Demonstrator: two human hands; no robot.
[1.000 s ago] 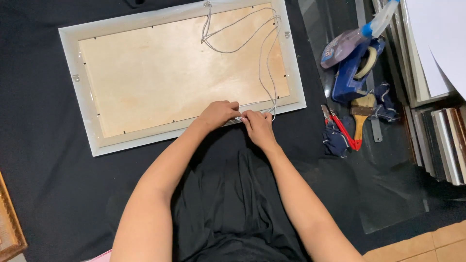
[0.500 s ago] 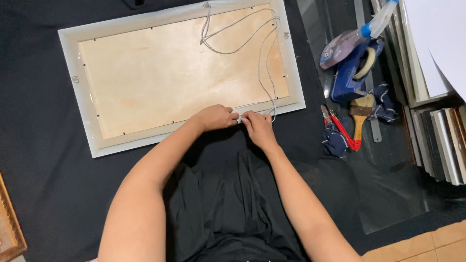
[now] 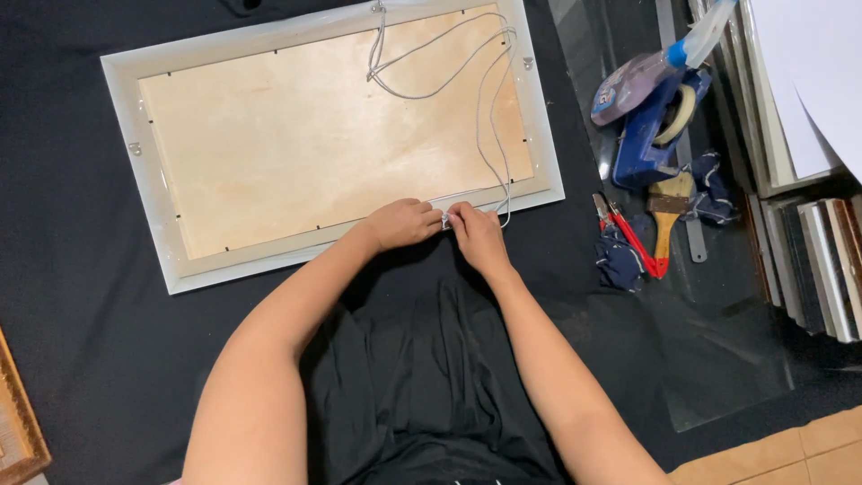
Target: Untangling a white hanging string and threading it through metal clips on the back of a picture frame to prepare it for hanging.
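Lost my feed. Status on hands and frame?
Left hand and right hand pinch grey wire at near edge of white frame, which lies face down. Nothing blocking.

I saw the picture frame [image 3: 334,142] lying face down, its backing board pale bare wood, matt, with a faint uneven stain in the grain. The frame's border looked painted white, smooth and slightly satin. A thin grey cord [image 3: 489,135], seemingly plastic-coated wire, looped across the board. Beneath it lay black cloth [image 3: 72,314], matt and soft. To the side, a clear glass sheet [image 3: 727,359] showed dull reflections. On it sat a tape dispenser [image 3: 648,135] of glossy blue plastic, a brush [image 3: 665,207] with a wooden handle, and red-handled pliers [image 3: 628,238]. The floor tiles [image 3: 790,454] looked smooth and tan.
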